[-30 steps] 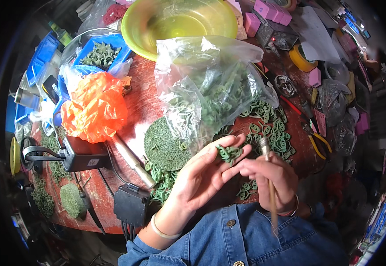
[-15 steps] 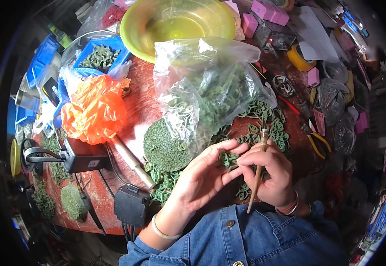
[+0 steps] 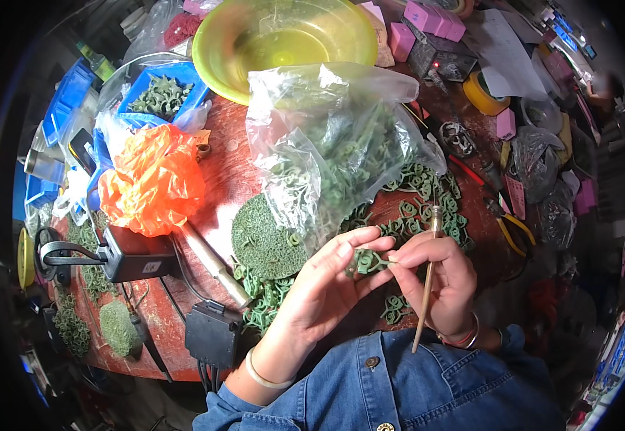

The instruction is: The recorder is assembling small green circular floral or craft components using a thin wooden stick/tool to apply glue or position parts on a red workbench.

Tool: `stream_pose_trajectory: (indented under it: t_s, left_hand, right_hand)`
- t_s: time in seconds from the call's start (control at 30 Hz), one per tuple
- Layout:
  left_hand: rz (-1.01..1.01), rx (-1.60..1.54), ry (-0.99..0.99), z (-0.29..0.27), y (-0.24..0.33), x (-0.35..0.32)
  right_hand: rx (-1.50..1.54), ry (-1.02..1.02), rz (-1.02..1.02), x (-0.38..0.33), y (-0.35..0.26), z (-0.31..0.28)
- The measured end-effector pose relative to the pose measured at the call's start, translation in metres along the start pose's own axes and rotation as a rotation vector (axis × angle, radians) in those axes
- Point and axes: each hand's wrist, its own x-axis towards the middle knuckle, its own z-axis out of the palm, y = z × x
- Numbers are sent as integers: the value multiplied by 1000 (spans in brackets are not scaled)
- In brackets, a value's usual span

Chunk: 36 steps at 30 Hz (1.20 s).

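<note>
A small green wax ring piece [image 3: 365, 261], matte and looped in shape with short stubs, sits pinched between the fingertips of both hands, just above the near edge of the worn red table [image 3: 222, 169]. The left hand [image 3: 323, 291] grasps it from the left with thumb and forefinger closed on it; a thin pale bangle circles that wrist. The right hand [image 3: 447, 284] touches the piece with its fingertips while also clenching a slim wooden-handled tool [image 3: 427, 276], which stands nearly upright, its metal tip pointing up and away and its tapered handle running down past the palm.

Just beyond the hands lie more loose green wax rings [image 3: 427, 201], tangled in a scatter on the table. To the left of them rests a flat round green disc [image 3: 263, 237] with a rough, pitted surface. A crinkled clear plastic bag [image 3: 327, 144] full of the same green pieces slumps over the disc's far edge. Farther left are a crumpled orange plastic bag [image 3: 153, 179], glossy and creased, and a black box-shaped device [image 3: 140, 260]. A shiny translucent yellow-green bowl [image 3: 283, 36] stands at the far side.
</note>
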Motion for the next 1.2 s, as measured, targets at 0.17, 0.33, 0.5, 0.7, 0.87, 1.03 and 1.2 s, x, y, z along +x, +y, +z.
stream_pose_trajectory:
  t_s: [0.17,0.33,0.5,0.7,0.87,1.03,1.2]
  left_hand:
    - [28,61,-38,3,0,-5]
    - [99,132,34,-7,-6,-3]
    - [109,160,1,-4,-3,-3]
    - [41,189,-8,-4,-2,-5]
    - [20,211,4,-3,0,-5]
    - [30,246,-3,-1,-2,-5]
    - [45,282,35,1,-3,-5]
  right_hand:
    - [72,56,27,-3,1,4]
    - [108,12,87,-4,1,4]
    - [25,-103,101,-3,-1,-4]
    - [127,-114,47,4,-21,-23]
    - [13,-100,-73,1,-17,-27]
    - [34,-47,96,-2,-22,-20]
    - [-7,-55,86,-1,-21,-19]
